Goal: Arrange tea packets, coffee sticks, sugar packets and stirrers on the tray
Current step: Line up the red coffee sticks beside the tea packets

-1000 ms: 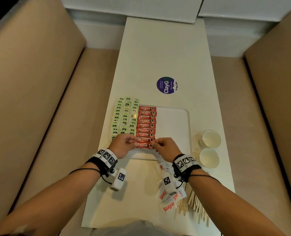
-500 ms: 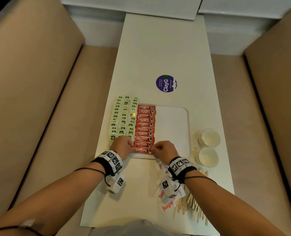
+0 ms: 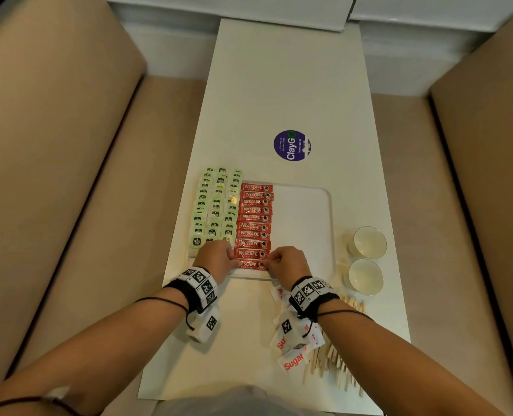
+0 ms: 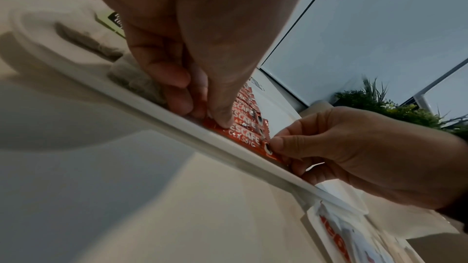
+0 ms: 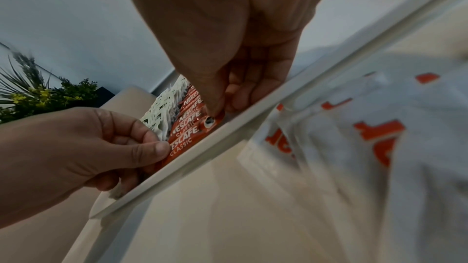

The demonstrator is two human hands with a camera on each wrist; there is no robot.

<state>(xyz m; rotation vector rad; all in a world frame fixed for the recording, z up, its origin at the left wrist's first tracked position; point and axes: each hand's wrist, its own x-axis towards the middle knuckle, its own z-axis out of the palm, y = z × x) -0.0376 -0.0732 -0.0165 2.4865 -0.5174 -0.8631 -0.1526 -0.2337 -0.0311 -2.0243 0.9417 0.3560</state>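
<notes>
The nearest coffee stick (image 3: 250,264) lay at the tray's (image 3: 303,217) 6 o'clock edge. The left hand (image 3: 216,258) and right hand (image 3: 288,262) each pinched one end with curled fingers (image 4: 276,144), probably squaring it with the column.

Red coffee sticks (image 3: 253,225), green tea packets (image 3: 216,205), white tray (image 3: 306,211).
</notes>
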